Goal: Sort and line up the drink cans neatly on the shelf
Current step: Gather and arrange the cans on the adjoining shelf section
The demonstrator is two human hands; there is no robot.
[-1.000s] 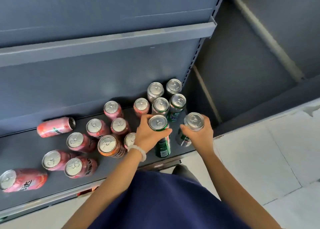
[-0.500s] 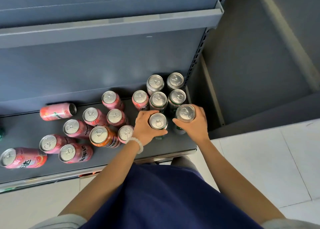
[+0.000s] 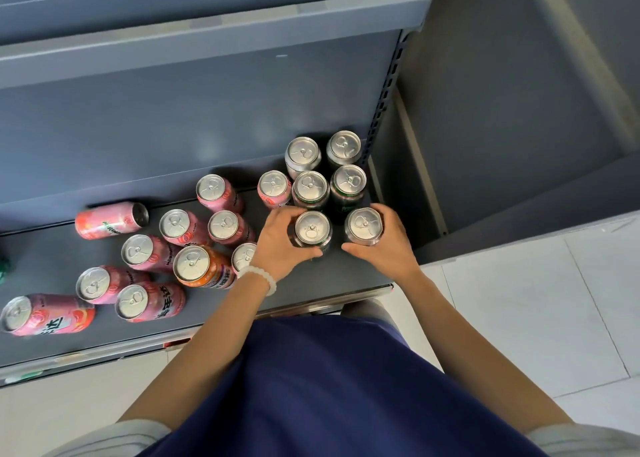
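Observation:
My left hand (image 3: 278, 245) grips a green can (image 3: 312, 230) standing on the grey shelf (image 3: 332, 276). My right hand (image 3: 388, 245) grips another green can (image 3: 364, 225) right beside it. Both cans stand at the front of two rows of upright green and silver cans (image 3: 348, 179) at the shelf's right end. Left of them stand several pink cans (image 3: 224, 226) and one orange can (image 3: 197, 266), loosely scattered. Two pink cans lie on their sides, one at the back (image 3: 107, 221) and one at the far left (image 3: 45, 316).
A second shelf board (image 3: 207, 31) hangs above. The perforated upright post (image 3: 388, 86) closes the shelf's right end. Pale floor tiles (image 3: 519, 301) lie to the right. A green object (image 3: 2, 269) shows at the left edge. My blue shirt (image 3: 329, 387) fills the foreground.
Both hands have pushed their green cans back and set them down on the shelf, closing up against the rows behind. The view has tilted down and nearer.

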